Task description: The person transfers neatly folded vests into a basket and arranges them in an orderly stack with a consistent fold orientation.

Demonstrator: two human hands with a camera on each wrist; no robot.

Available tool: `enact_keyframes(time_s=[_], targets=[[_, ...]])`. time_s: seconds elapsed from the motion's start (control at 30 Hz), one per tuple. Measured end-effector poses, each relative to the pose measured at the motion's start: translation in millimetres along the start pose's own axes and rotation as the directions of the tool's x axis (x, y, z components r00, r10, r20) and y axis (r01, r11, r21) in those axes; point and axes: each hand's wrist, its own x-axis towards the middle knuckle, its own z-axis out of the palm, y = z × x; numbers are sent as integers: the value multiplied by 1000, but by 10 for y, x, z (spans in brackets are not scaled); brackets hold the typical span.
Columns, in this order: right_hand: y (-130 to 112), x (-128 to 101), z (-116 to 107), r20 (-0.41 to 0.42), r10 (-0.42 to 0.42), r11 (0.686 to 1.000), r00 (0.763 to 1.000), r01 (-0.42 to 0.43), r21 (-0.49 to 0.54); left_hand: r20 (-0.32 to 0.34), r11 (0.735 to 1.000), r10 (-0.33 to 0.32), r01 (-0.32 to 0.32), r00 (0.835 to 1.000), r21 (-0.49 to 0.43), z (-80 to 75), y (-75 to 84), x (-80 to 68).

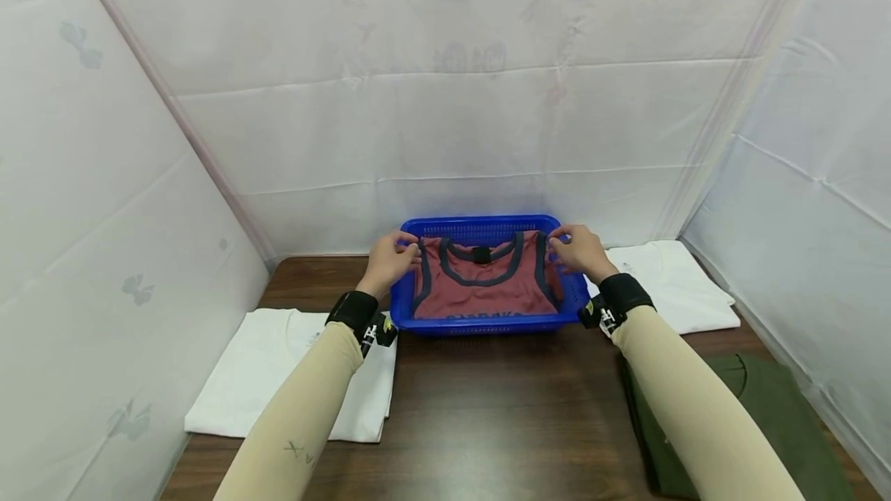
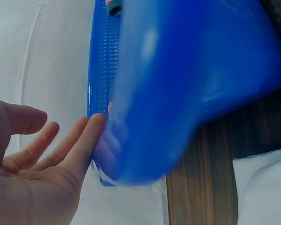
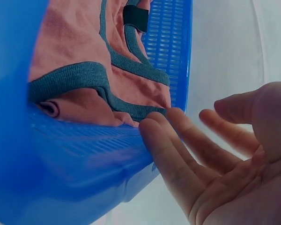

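My left hand is released, straight fingertips touching the blue basket's far left corner. My right hand is likewise released at the far right corner, fingers against the wall. Its wrist view shows the red tank top bunched inside the basket; the left wrist view is mostly blurred blue, so possibly only the rim is touched.

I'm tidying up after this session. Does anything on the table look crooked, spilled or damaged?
Nothing stands out. The red tank top lies folded flat inside the blue basket, with the left hand and right hand at its far corners. The white shirts and the green shirt lie neatly folded on the wooden table.
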Motion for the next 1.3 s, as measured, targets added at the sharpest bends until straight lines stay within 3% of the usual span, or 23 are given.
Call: enact_keyframes(time_s=[0.17, 0.3, 0.53, 0.73, 1.03, 1.3], targets=[[16, -34, 11, 7, -88, 996, 996, 88, -4, -28, 995, 43, -45, 999, -89, -53, -63, -59], [65, -103, -25, -37, -172, 985, 984, 173, 15, -85, 989, 92, -101, 992, -106, -106, -69, -132], [244, -294, -181, -212, -270, 962, 939, 273, -17, -194, 979, 177, -192, 965, -62, -242, -62, -300], [465, -550, -304, -269, -260, 965, 927, 259, -38, -242, 980, 200, -198, 949, 35, -379, -113, -479], [731, -848, -379, -252, -226, 973, 941, 230, -16, -224, 959, 247, -206, 943, 193, -488, -281, -776], [832, -1052, -416, -224, -221, 975, 949, 223, -18, -162, 947, 187, -134, 969, 293, -608, -512, -1022]])
